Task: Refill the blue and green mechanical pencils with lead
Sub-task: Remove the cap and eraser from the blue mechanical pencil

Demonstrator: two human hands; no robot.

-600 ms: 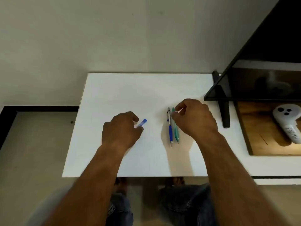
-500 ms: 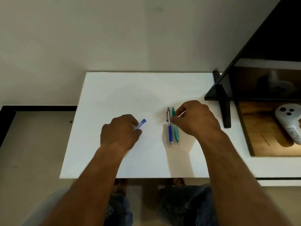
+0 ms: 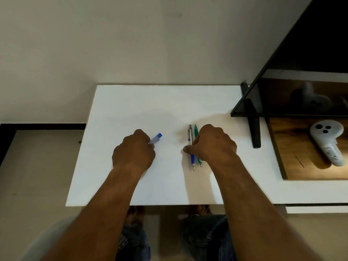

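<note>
Our left hand (image 3: 134, 151) curled round lead tube (image 3: 156, 138) on white table (image 3: 131, 110), blue cap poking out past knuckles, presumably so it can be opened next; our right hand (image 3: 212, 144) closing thumb and fingers on blue pencil (image 3: 192, 155), likely first one for refill; whether grip is firm yet, cannot tell; green pencil (image 3: 196, 132) lies parallel just beside it, partly under same hand; both tips point toward us; refilling not yet begun.
</note>
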